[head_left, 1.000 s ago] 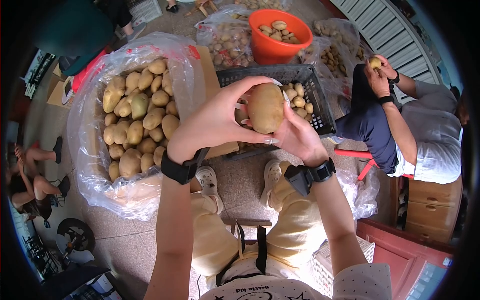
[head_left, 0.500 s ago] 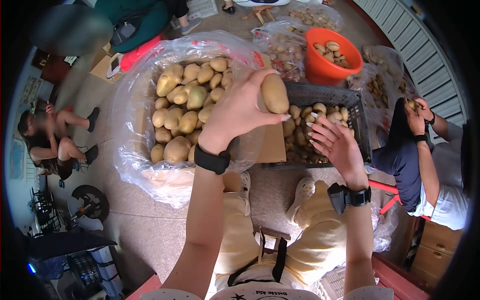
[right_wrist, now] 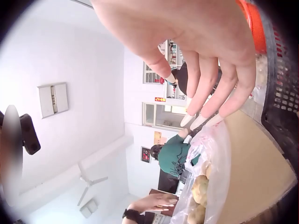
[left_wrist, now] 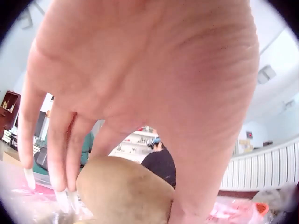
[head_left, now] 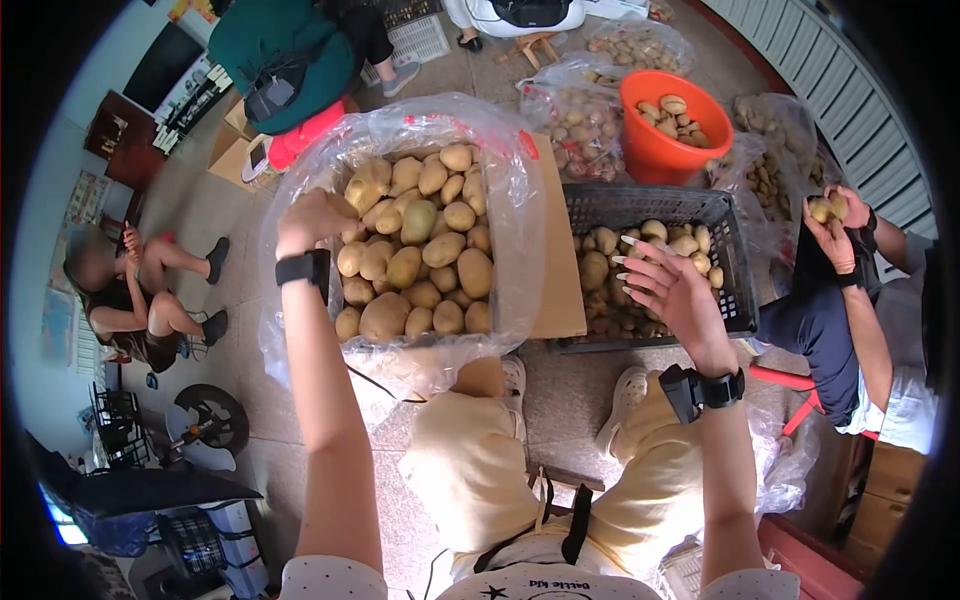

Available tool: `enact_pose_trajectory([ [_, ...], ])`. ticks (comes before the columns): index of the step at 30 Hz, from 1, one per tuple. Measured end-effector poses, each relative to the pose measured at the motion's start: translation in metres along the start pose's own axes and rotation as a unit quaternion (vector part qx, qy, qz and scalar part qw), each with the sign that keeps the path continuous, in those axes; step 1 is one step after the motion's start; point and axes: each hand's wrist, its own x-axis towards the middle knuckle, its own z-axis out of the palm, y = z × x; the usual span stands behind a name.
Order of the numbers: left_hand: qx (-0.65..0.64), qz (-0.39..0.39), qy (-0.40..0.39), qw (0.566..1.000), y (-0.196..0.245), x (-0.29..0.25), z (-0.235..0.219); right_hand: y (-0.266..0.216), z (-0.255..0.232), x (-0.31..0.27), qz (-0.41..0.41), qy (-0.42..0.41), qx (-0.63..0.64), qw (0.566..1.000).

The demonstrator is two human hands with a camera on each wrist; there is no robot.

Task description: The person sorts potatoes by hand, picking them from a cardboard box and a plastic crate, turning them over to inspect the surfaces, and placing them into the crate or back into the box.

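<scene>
My left hand (head_left: 316, 220) is over the left side of the plastic-lined box (head_left: 555, 250), beside the heaped potatoes (head_left: 403, 267). In the left wrist view a large potato (left_wrist: 124, 191) lies between the thumb and fingers of that hand (left_wrist: 140, 70), gripped; the head view mostly hides it. My right hand (head_left: 680, 300), palm up with spread, slightly bent fingers, hovers above the black crate (head_left: 745, 260) of smaller potatoes (head_left: 600, 270) and holds nothing. The right wrist view shows the same hand (right_wrist: 201, 51) empty.
Behind the crate stand an orange bucket (head_left: 645, 135) with potatoes and clear bags (head_left: 570, 120) of potatoes. A person (head_left: 850, 310) sits at the right holding potatoes, another (head_left: 130, 290) sits at the far left. A cardboard flap lies between box and crate.
The left hand has carried the large potato left, from in front of me to the box's left side. The right hand has let go of it and moved right, over the crate.
</scene>
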Motion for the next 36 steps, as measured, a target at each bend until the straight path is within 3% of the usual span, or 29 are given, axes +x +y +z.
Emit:
enact_pose_trajectory([
  [2, 0.013, 0.022, -0.153, 0.988, -0.026, 0.031, 0.036, -0.001, -0.001, -0.002, -0.001, 0.004, -0.002, 1.0],
  [4, 0.014, 0.052, -0.101, 0.993, -0.021, 0.021, 0.063, -0.005, 0.0, -0.006, -0.005, 0.014, -0.002, 1.0],
  [5, -0.024, 0.074, -0.162, 0.984, -0.039, 0.036, 0.097, -0.006, 0.0, -0.007, -0.007, 0.024, -0.003, 1.0],
  [6, 0.096, 0.08, -0.104, 0.987, -0.03, 0.027, 0.113, -0.007, -0.002, -0.007, -0.009, 0.026, -0.001, 1.0],
  [8, 0.036, 0.035, -0.138, 0.989, -0.025, 0.011, 0.119, -0.007, -0.008, -0.008, -0.022, 0.03, 0.005, 0.999],
  [9, 0.037, 0.037, -0.139, 0.989, -0.043, 0.028, 0.143, -0.007, -0.01, -0.008, -0.022, 0.031, 0.006, 0.999],
  [11, 0.174, 0.088, -0.188, 0.963, -0.1, 0.071, 0.209, -0.007, -0.012, -0.008, -0.026, 0.025, 0.01, 0.999],
  [16, 0.045, 0.021, -0.165, 0.985, -0.039, 0.022, 0.14, -0.007, -0.009, -0.008, -0.029, 0.012, -0.001, 1.0],
  [17, 0.026, 0.012, -0.164, 0.986, -0.023, 0.017, 0.136, -0.008, -0.01, -0.008, -0.027, 0.011, -0.007, 1.0],
  [18, 0.086, 0.039, -0.193, 0.977, -0.04, 0.042, 0.166, -0.01, -0.013, -0.006, -0.03, 0.006, -0.01, 0.999],
  [20, 0.003, -0.029, -0.162, 0.986, -0.024, 0.04, 0.163, -0.014, -0.024, -0.006, -0.076, 0.038, 0.008, 0.996],
  [21, -0.005, -0.012, -0.169, 0.986, -0.028, 0.047, 0.168, -0.018, -0.032, -0.007, -0.084, 0.071, 0.01, 0.994],
  [23, 0.195, 0.138, -0.155, 0.959, -0.056, 0.071, 0.171, -0.025, -0.054, -0.009, -0.099, 0.132, 0.025, 0.986],
  [24, 0.294, 0.206, -0.139, 0.923, -0.06, 0.072, 0.176, -0.027, -0.064, -0.011, -0.102, 0.142, 0.021, 0.984],
  [25, -0.032, 0.025, -0.002, 0.999, -0.005, 0.017, 0.117, -0.029, -0.073, -0.012, -0.111, 0.172, 0.036, 0.978],
  [27, -0.148, 0.062, -0.027, 0.987, 0.079, -0.044, 0.032, -0.032, -0.075, -0.015, -0.129, 0.23, 0.051, 0.963],
  [28, -0.203, 0.101, 0.008, 0.974, 0.114, -0.065, 0.013, -0.032, -0.076, -0.015, -0.126, 0.23, 0.046, 0.964],
  [29, -0.255, 0.14, 0.044, 0.956, 0.142, -0.08, 0.001, -0.031, -0.078, -0.014, -0.125, 0.237, 0.022, 0.963],
  [30, -0.344, 0.148, 0.016, 0.927, 0.164, -0.088, -0.002, -0.029, -0.081, -0.014, -0.125, 0.243, -0.002, 0.962],
  [31, -0.371, 0.202, -0.009, 0.907, 0.179, -0.087, 0.001, -0.026, -0.084, -0.013, -0.134, 0.24, -0.006, 0.961],
  [32, -0.401, 0.205, -0.06, 0.891, 0.201, -0.097, -0.008, -0.023, -0.086, -0.013, -0.134, 0.242, -0.011, 0.961],
  [33, -0.453, 0.274, 0.002, 0.848, 0.216, -0.094, 0.009, -0.02, -0.087, -0.013, -0.147, 0.24, -0.026, 0.959],
  [34, -0.452, 0.254, -0.018, 0.855, 0.234, -0.102, 0.003, -0.019, -0.088, -0.014, -0.16, 0.239, -0.04, 0.957],
  [36, -0.502, 0.256, -0.041, 0.825, 0.259, -0.111, 0.014, -0.019, -0.091, -0.016, -0.167, 0.245, -0.046, 0.954],
])
